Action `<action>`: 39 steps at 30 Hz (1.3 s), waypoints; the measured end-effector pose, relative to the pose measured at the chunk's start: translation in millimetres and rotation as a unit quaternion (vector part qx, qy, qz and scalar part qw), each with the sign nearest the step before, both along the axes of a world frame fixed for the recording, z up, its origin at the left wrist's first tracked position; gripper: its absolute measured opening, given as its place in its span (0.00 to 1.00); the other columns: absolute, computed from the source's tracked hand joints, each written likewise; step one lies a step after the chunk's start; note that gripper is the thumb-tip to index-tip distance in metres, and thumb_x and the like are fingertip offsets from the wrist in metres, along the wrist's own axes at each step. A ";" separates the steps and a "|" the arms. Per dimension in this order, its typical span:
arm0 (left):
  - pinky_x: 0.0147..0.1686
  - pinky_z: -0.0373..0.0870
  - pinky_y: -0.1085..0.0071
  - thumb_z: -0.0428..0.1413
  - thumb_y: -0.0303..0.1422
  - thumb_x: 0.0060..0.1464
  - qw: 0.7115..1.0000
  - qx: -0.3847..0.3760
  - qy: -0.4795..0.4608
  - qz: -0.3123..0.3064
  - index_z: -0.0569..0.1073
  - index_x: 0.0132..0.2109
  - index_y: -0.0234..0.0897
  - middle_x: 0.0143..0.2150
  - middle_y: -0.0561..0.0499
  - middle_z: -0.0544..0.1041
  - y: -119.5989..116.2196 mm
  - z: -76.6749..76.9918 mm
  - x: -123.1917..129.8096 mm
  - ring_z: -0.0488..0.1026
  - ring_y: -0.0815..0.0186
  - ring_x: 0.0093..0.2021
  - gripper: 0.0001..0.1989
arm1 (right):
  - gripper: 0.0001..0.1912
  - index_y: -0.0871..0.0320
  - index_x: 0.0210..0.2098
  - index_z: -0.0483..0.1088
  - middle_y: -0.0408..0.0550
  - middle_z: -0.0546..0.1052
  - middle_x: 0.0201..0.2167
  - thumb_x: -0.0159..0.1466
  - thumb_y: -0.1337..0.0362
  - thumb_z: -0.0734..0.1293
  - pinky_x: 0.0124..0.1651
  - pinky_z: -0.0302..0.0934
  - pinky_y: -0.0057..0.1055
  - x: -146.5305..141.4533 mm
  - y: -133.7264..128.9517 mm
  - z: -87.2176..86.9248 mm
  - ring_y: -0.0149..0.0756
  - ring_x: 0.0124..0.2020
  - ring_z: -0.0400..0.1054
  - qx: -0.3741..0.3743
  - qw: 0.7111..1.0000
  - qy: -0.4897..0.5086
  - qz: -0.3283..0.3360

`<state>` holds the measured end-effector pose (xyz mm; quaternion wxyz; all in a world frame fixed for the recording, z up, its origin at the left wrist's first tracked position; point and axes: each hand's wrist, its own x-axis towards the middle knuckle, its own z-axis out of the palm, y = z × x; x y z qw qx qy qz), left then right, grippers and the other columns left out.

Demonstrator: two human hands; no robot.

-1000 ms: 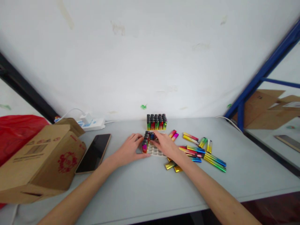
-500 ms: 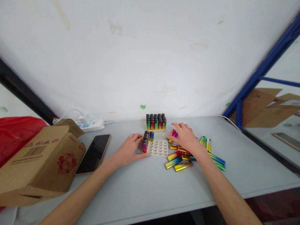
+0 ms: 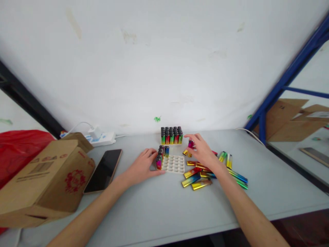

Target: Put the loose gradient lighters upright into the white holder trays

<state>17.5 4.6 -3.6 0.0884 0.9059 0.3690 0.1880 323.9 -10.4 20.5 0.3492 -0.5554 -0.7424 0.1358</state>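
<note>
At the middle of the grey tabletop (image 3: 154, 206), the left hand (image 3: 142, 166) rests spread, its thumb at the near left corner of a white tray with round sockets (image 3: 174, 165) and its fingers beside a row of black-topped metallic lighters (image 3: 159, 161) standing in the left column. One blue metallic lighter (image 3: 167, 151) stands beside their far end. Right of the tray, the right hand (image 3: 202, 152) grips a purple-and-gold lighter (image 3: 190, 144), roughly upright, between thumb and fingers. Loose multicoloured lighters (image 3: 202, 184) lie near the right forearm. Behind the tray stands a filled block of lighters (image 3: 171, 137). Further left lie a black-screened phone (image 3: 104, 171) and a brown cardboard box (image 3: 48, 175).
</note>
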 end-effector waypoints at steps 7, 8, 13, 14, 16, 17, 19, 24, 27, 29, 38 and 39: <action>0.60 0.69 0.53 0.59 0.59 0.55 1.000 0.002 0.000 -0.004 0.73 0.56 0.35 0.57 0.40 0.72 -0.6 -1.5 -0.5 0.69 0.50 0.57 0.34 | 0.32 0.51 0.56 0.63 0.48 0.80 0.45 0.57 0.56 0.76 0.43 0.73 0.36 -23.6 0.0 -3.3 0.36 0.36 0.77 -0.079 0.952 0.287 0.071; 0.60 0.69 0.53 0.59 0.59 0.55 1.000 0.002 0.001 -0.005 0.73 0.56 0.35 0.57 0.40 0.72 -0.7 -1.4 -0.6 0.69 0.50 0.57 0.34 | 0.31 0.52 0.55 0.64 0.48 0.81 0.45 0.56 0.56 0.77 0.44 0.73 0.36 -26.7 0.0 -5.5 0.36 0.37 0.77 -0.097 0.941 0.313 0.083; 0.59 0.69 0.52 0.59 0.59 0.55 1.000 -0.002 -0.003 -0.006 0.73 0.56 0.36 0.56 0.40 0.73 0.0 -1.1 -0.8 0.69 0.50 0.56 0.34 | 0.24 0.54 0.50 0.70 0.49 0.82 0.42 0.59 0.53 0.75 0.49 0.70 0.37 -36.0 -0.5 -10.8 0.39 0.43 0.77 -0.156 0.910 0.369 0.109; 0.59 0.69 0.52 0.59 0.59 0.55 1.000 -0.002 -0.005 -0.006 0.73 0.55 0.36 0.56 0.41 0.73 0.2 -1.1 -0.7 0.69 0.50 0.56 0.33 | 0.22 0.55 0.49 0.71 0.49 0.82 0.42 0.60 0.52 0.74 0.49 0.70 0.36 -37.2 -1.1 -10.1 0.39 0.44 0.77 -0.155 0.912 0.364 0.110; 0.59 0.70 0.52 0.60 0.59 0.55 1.000 -0.003 -0.007 -0.007 0.73 0.55 0.37 0.56 0.41 0.73 0.3 -1.1 -0.5 0.70 0.50 0.56 0.33 | 0.18 0.56 0.46 0.73 0.48 0.81 0.39 0.63 0.50 0.71 0.45 0.69 0.33 -39.7 -2.9 -8.3 0.37 0.40 0.76 -0.143 0.919 0.348 0.114; 0.59 0.70 0.52 0.60 0.58 0.55 1.000 -0.002 -0.008 -0.008 0.73 0.56 0.36 0.56 0.41 0.73 0.3 -1.2 -0.4 0.70 0.50 0.56 0.33 | 0.18 0.56 0.45 0.72 0.47 0.80 0.37 0.65 0.49 0.69 0.40 0.68 0.31 -41.2 -3.8 -7.8 0.34 0.35 0.74 -0.140 0.921 0.344 0.115; 0.59 0.70 0.52 0.60 0.58 0.55 1.000 0.002 -0.010 -0.007 0.73 0.55 0.36 0.56 0.40 0.73 0.2 -1.5 -0.3 0.70 0.50 0.56 0.33 | 0.18 0.54 0.47 0.69 0.43 0.78 0.33 0.68 0.47 0.65 0.27 0.62 0.27 -44.8 -5.3 -8.7 0.28 0.23 0.66 -0.151 0.919 0.348 0.106; 0.59 0.70 0.52 0.60 0.58 0.55 1.000 0.009 -0.004 -0.005 0.74 0.55 0.36 0.56 0.40 0.73 0.5 -2.4 -0.5 0.69 0.50 0.56 0.32 | 0.17 0.53 0.46 0.66 0.35 0.67 0.22 0.70 0.46 0.61 0.23 0.50 0.26 -53.6 -6.1 -15.6 0.28 0.19 0.55 -0.125 0.943 0.302 0.059; 0.59 0.70 0.52 0.60 0.58 0.55 1.000 0.012 -0.005 -0.007 0.74 0.54 0.37 0.56 0.41 0.73 1.0 -2.2 -0.5 0.69 0.50 0.56 0.32 | 0.21 0.56 0.30 0.64 0.37 0.63 0.21 0.70 0.46 0.61 0.28 0.50 0.27 -56.8 -8.7 -15.0 0.29 0.24 0.57 -0.054 0.972 0.225 0.034; 0.59 0.70 0.53 0.60 0.58 0.55 1.000 0.012 -0.002 -0.007 0.74 0.54 0.37 0.56 0.41 0.73 1.1 -1.2 -0.2 0.70 0.50 0.56 0.31 | 0.26 0.56 0.23 0.58 0.38 0.60 0.19 0.69 0.46 0.61 0.28 0.47 0.28 -58.5 -11.2 -12.9 0.29 0.24 0.55 -0.028 0.981 0.189 0.019; 0.58 0.70 0.53 0.60 0.58 0.55 1.000 0.009 0.004 -0.003 0.75 0.53 0.38 0.56 0.41 0.74 1.3 0.5 -0.6 0.70 0.50 0.56 0.31 | 0.20 0.55 0.20 0.55 0.37 0.57 0.16 0.64 0.56 0.62 0.27 0.43 0.29 -63.0 -9.3 -14.9 0.28 0.21 0.50 -0.001 0.989 0.145 0.003; 0.59 0.70 0.53 0.60 0.58 0.55 1.000 0.009 0.002 -0.005 0.75 0.53 0.37 0.56 0.41 0.73 1.4 0.1 -1.0 0.70 0.50 0.57 0.31 | 0.18 0.55 0.20 0.55 0.37 0.57 0.16 0.64 0.57 0.62 0.27 0.43 0.29 -62.9 -8.9 -15.1 0.28 0.21 0.51 -0.002 0.990 0.144 0.003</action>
